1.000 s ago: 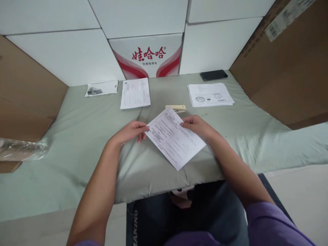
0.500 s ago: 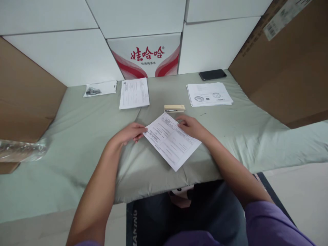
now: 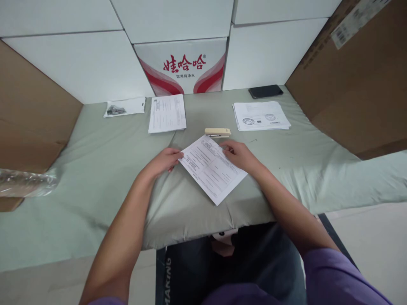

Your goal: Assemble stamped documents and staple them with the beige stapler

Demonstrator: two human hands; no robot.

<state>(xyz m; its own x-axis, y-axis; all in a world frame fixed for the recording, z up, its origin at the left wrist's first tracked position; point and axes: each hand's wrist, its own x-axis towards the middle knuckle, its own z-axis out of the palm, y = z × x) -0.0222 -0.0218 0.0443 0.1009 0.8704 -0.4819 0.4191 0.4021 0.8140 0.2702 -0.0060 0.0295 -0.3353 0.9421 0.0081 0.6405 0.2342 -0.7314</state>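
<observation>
A printed paper form (image 3: 211,168) lies tilted on the pale green padded surface (image 3: 104,169) in front of me. My left hand (image 3: 163,162) pinches its left corner. My right hand (image 3: 239,155) rests with its fingers on the form's upper right edge. A cream stapler (image 3: 218,132) lies just beyond the form, close to my right fingertips.
Farther back lie a second printed sheet (image 3: 167,113), a stack of stamped papers (image 3: 260,115), a small plastic bag (image 3: 124,107) and a black phone (image 3: 265,91). White boxes, one with red lettering (image 3: 184,65), wall the back. Cardboard (image 3: 349,84) flanks both sides. A clear plastic bottle (image 3: 27,183) lies at left.
The form has slid slightly up and left on the surface, with both hands moving along with it toward the stapler.
</observation>
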